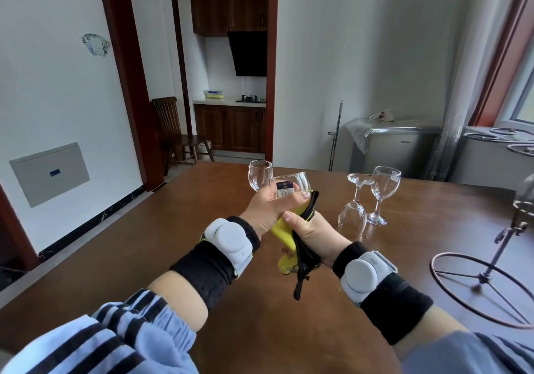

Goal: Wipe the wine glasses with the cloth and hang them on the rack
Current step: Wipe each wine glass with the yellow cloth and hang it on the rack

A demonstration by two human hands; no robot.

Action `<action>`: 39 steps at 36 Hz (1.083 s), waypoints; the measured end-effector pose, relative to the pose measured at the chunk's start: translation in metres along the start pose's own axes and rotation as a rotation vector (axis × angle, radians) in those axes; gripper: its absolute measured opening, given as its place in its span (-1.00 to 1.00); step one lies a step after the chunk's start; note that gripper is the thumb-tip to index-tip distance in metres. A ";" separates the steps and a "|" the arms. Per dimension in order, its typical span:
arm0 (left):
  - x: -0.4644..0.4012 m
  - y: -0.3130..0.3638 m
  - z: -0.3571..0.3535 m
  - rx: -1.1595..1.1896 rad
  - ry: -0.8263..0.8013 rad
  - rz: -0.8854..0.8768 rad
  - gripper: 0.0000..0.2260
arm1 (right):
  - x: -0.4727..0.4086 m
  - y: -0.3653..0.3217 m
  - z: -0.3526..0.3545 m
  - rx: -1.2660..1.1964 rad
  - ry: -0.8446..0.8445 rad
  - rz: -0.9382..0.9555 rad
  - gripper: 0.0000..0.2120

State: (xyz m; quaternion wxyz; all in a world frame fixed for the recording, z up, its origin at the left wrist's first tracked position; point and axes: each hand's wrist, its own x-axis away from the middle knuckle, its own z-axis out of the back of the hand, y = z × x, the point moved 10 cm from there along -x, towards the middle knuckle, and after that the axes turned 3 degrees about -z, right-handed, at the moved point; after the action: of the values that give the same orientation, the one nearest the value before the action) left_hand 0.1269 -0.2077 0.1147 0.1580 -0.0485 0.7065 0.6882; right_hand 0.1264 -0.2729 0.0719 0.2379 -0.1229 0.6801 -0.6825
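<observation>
My left hand (270, 206) grips the bowl of a wine glass (300, 181) that carries a barcode sticker, held above the table with its mouth pointing away. My right hand (310, 232) grips a yellow cloth with a black edge (284, 236) pressed against the lower part of that glass; the stem is hidden by the cloth and hands. Behind stand an upright glass (260, 175) and another upright glass (383, 191). Between them one glass (354, 212) rests upside down. The metal rack (488, 272) stands at the right, with a glass (526, 191) at the frame's edge by its top.
The brown wooden table (173, 243) spreads under my hands. Beyond it are a small fridge (401, 148), a mop handle (336, 133), a wooden chair (176, 131) and a doorway to a kitchen. A window is at the far right.
</observation>
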 end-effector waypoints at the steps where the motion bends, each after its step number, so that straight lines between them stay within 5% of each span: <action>1: 0.000 0.000 0.003 -0.009 0.023 0.002 -0.50 | 0.000 -0.005 0.001 0.057 0.025 0.018 -0.44; 4: -0.001 -0.003 0.011 -0.042 0.086 0.013 -0.52 | 0.002 -0.008 0.002 0.173 0.047 0.009 -0.81; 10: 0.003 -0.008 0.026 -0.076 0.210 0.030 -0.85 | 0.004 0.002 0.003 0.333 0.121 -0.068 -0.81; 16: 0.007 -0.026 0.045 -0.067 0.309 0.127 -0.87 | 0.007 0.006 0.004 0.360 0.092 -0.132 -0.87; 19: 0.008 -0.027 0.049 -0.086 0.332 0.148 -0.82 | 0.011 0.000 0.000 0.294 0.063 -0.084 -0.81; 22: 0.010 -0.031 0.053 -0.073 0.350 0.201 -0.78 | 0.013 0.004 0.004 0.217 0.078 -0.092 -0.43; 30: 0.015 -0.042 0.055 0.045 0.365 0.328 -0.34 | 0.021 -0.004 -0.015 -0.114 -0.189 -0.085 -0.41; 39: 0.021 -0.055 0.033 -0.006 0.249 0.420 -0.41 | 0.028 0.004 -0.040 -0.092 -0.407 -0.237 -0.70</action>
State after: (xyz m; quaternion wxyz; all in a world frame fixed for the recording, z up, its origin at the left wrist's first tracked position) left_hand 0.1282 -0.1749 0.0562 -0.0769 0.0147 0.7131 0.6966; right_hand 0.0830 -0.2519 0.0620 0.2823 -0.3477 0.6293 -0.6351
